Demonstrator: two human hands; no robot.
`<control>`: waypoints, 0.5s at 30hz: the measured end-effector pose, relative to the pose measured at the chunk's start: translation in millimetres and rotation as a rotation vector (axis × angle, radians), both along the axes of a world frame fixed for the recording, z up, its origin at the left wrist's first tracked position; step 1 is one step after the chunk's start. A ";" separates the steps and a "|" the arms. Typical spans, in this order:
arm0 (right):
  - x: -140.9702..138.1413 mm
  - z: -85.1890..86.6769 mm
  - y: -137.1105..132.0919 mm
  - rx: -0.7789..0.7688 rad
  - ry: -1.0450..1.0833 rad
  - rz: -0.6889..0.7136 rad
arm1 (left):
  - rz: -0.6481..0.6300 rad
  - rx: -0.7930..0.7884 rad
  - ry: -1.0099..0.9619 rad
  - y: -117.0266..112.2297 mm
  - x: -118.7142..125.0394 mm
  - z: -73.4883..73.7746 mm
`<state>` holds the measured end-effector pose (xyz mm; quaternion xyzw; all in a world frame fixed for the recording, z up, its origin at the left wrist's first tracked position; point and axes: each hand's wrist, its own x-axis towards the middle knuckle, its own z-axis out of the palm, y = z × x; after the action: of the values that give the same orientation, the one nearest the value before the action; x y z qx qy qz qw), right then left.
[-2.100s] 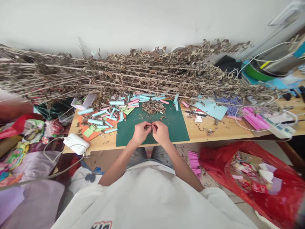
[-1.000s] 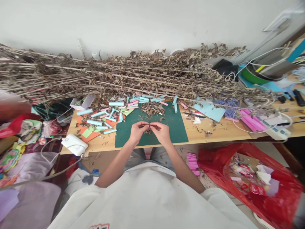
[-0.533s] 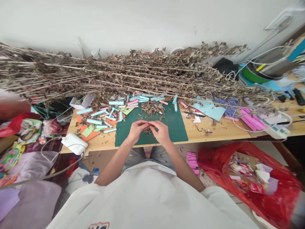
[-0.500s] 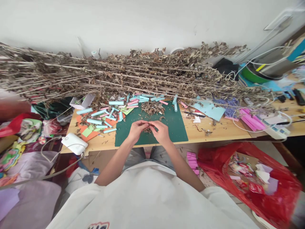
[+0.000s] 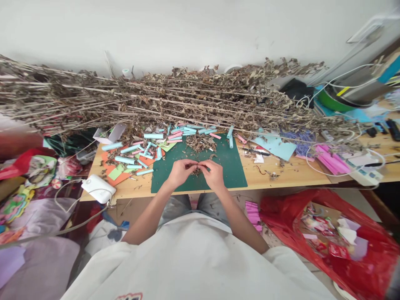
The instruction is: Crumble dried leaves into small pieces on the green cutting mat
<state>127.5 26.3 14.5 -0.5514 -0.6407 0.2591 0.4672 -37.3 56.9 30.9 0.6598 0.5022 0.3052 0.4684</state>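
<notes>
My left hand [image 5: 182, 173] and my right hand [image 5: 213, 173] meet fingertip to fingertip over the green cutting mat [image 5: 233, 171]. Both are closed in a pinch, and what lies between the fingertips is too small to make out. Brown dry crumbs show on the mat just under the fingers. Beyond them sits a small heap of dried leaves [image 5: 200, 143]. Rolled blue paper tubes [image 5: 125, 160] and pink paper tubes [image 5: 175, 136] lie left of the mat and along its far edge.
Long dried plant stalks [image 5: 156, 98] stretch across the back against the wall. A white power bank [image 5: 98, 188] with a cable is at the left edge. Blue paper [image 5: 278, 143], a pen [image 5: 256, 151] and a power strip [image 5: 362, 168] lie right. A red bag [image 5: 281, 210] holds scraps below.
My fingertips have shifted slightly, still pinched together over the mat. The whole view has moved a little; the tubes and leaf heap look the same.
</notes>
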 end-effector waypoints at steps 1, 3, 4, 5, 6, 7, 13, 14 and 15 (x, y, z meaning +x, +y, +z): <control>0.2 -0.7 -0.6 0.001 0.005 -0.006 | -0.021 0.052 0.036 0.1 1.1 2.2; 0.8 -2.7 -1.1 -0.002 0.008 -0.013 | -0.053 0.154 0.098 -0.3 4.1 5.5; 1.2 -3.8 -1.0 -0.004 0.002 -0.013 | -0.062 0.195 0.127 -0.7 5.8 6.3; 1.7 -4.9 -0.6 0.000 -0.012 -0.009 | -0.063 0.226 0.154 -1.1 7.3 6.5; 2.3 -5.9 -0.1 0.010 -0.036 0.000 | -0.059 0.250 0.177 -1.6 8.5 6.0; 3.0 -6.7 0.4 0.024 -0.072 0.010 | -0.055 0.266 0.195 -2.0 9.4 4.9; -0.5 -8.0 -0.2 0.061 -0.342 0.030 | -0.037 0.317 0.244 -5.3 10.8 -3.3; -3.2 -8.1 -1.1 0.055 -0.364 0.016 | -0.028 0.329 0.247 -6.4 11.5 -3.6; -6.4 -8.2 -2.1 0.046 -0.373 -0.007 | -0.014 0.343 0.247 -7.5 12.6 -3.5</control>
<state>121.2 24.2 6.3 -0.5812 -0.7200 0.1360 0.3540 -24.7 49.4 27.4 0.7658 0.4918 0.2996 0.2862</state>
